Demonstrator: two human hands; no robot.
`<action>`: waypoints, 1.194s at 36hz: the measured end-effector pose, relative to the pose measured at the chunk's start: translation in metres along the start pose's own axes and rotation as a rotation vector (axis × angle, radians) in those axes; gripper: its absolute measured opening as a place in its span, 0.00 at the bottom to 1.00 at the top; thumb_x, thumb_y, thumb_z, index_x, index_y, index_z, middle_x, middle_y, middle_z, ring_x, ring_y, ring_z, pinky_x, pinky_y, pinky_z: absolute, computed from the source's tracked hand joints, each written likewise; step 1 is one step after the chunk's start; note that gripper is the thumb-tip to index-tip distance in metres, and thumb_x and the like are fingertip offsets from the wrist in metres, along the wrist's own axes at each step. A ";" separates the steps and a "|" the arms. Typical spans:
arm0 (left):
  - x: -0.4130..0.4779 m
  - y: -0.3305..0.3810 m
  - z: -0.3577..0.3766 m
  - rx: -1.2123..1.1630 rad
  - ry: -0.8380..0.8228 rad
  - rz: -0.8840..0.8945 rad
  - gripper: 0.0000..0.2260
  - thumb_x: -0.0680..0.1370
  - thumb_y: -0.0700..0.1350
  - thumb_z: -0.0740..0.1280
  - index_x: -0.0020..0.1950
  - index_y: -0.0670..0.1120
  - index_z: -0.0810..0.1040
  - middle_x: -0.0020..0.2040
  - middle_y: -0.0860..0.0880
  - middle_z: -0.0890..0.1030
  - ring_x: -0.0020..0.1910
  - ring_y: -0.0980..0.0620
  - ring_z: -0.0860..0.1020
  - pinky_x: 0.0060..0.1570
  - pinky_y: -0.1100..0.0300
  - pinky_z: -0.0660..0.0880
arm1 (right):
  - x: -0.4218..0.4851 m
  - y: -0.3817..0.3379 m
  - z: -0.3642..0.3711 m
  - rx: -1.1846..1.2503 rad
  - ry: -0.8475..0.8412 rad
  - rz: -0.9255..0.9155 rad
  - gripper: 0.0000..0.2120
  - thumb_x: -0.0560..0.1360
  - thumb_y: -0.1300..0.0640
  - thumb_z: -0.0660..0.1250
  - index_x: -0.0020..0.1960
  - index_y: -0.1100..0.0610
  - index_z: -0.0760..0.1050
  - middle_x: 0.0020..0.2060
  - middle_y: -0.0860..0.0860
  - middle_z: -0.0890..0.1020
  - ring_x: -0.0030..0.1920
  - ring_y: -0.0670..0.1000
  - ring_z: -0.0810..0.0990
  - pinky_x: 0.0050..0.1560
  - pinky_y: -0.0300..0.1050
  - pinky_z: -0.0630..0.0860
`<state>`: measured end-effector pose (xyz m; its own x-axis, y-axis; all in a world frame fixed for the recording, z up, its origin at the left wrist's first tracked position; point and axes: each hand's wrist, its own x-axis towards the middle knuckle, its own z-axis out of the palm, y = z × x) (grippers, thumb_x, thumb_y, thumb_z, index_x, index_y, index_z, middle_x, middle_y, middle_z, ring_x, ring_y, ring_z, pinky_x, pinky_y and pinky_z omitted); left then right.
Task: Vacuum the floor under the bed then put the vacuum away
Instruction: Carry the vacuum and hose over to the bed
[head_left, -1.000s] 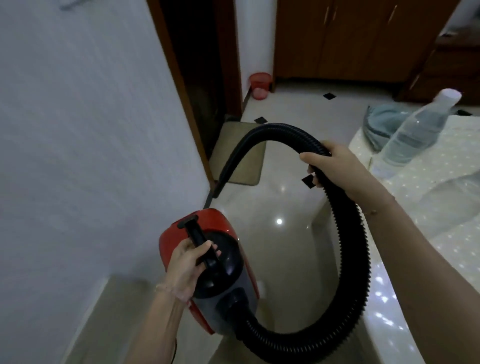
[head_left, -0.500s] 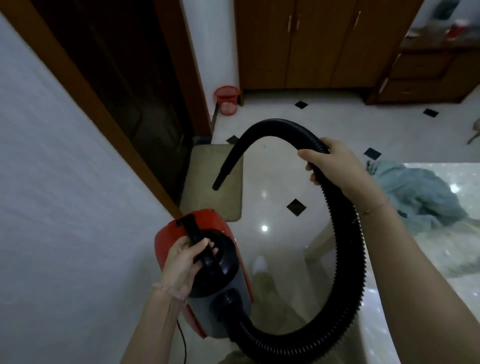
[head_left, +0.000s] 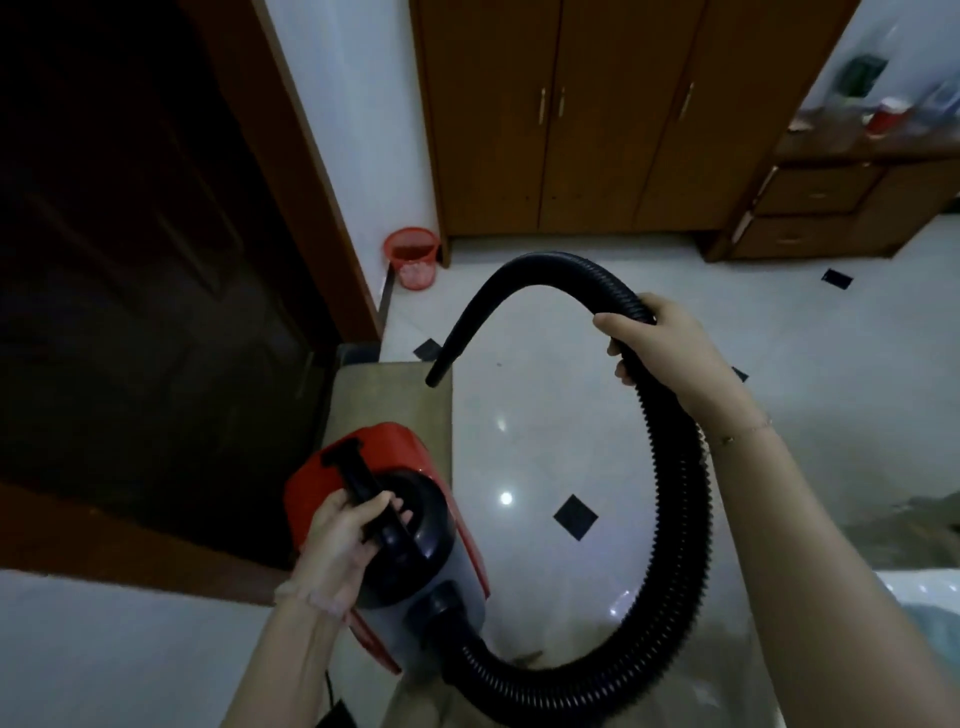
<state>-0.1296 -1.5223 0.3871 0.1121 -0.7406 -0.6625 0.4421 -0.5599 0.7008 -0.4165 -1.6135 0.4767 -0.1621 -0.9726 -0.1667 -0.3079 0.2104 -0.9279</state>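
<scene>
Since half a second ago the view has swung left and forward: the dark wooden doorway (head_left: 156, 260) now fills more of the left side, the brown wooden wardrobe (head_left: 561, 114) sits squarely ahead, and the bed has nearly slipped out of view at the lower right. Both hands have kept their grips.

A glossy white tiled floor (head_left: 545, 415) with small black diamond insets spreads across the middle. A tan doormat (head_left: 395, 400) lies by the doorway, and a small red mesh wastebasket (head_left: 413, 257) stands in the corner beside the wardrobe.

The red and black canister vacuum (head_left: 395, 535) hangs in the air at lower centre, carried, not resting on the floor. Its black ribbed hose (head_left: 675, 519) loops from the canister's front, down and round to the right, then arches over to a tapered nozzle (head_left: 441, 364) pointing down above the doormat's edge.

The left hand (head_left: 343, 545) has its fingers (head_left: 384, 512) wrapped closed around the black carry handle on top. The right hand (head_left: 660, 348) is closed around the hose near the top of its arch.

Judging from this, the free nozzle could swing and knock the door frame while walking. A dark cord trailing below the left forearm could snag or trip.
</scene>
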 end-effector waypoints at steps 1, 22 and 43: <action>0.013 0.008 0.009 0.008 -0.006 -0.003 0.18 0.78 0.33 0.62 0.68 0.35 0.68 0.60 0.37 0.74 0.65 0.40 0.73 0.46 0.59 0.79 | 0.014 0.000 -0.005 0.010 0.014 0.004 0.10 0.76 0.55 0.66 0.54 0.58 0.73 0.36 0.55 0.77 0.27 0.50 0.74 0.27 0.40 0.74; 0.306 0.143 0.216 -0.102 0.053 -0.131 0.16 0.78 0.34 0.62 0.66 0.36 0.70 0.50 0.41 0.79 0.53 0.44 0.78 0.44 0.54 0.81 | 0.397 -0.046 -0.063 -0.077 -0.086 0.023 0.09 0.76 0.56 0.66 0.55 0.57 0.74 0.35 0.55 0.76 0.28 0.51 0.74 0.26 0.39 0.73; 0.415 0.157 0.386 -0.730 0.827 0.096 0.03 0.76 0.32 0.65 0.47 0.39 0.76 0.41 0.43 0.79 0.41 0.49 0.79 0.38 0.59 0.80 | 0.723 -0.107 0.115 -0.393 -1.167 -0.330 0.08 0.76 0.59 0.66 0.55 0.56 0.73 0.34 0.57 0.75 0.24 0.51 0.73 0.23 0.38 0.71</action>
<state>-0.3575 -2.0609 0.3244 0.6136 -0.1402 -0.7770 0.7878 0.0417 0.6146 -0.3932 -2.3506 0.4168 0.8302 -0.4518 -0.3265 -0.4644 -0.2368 -0.8533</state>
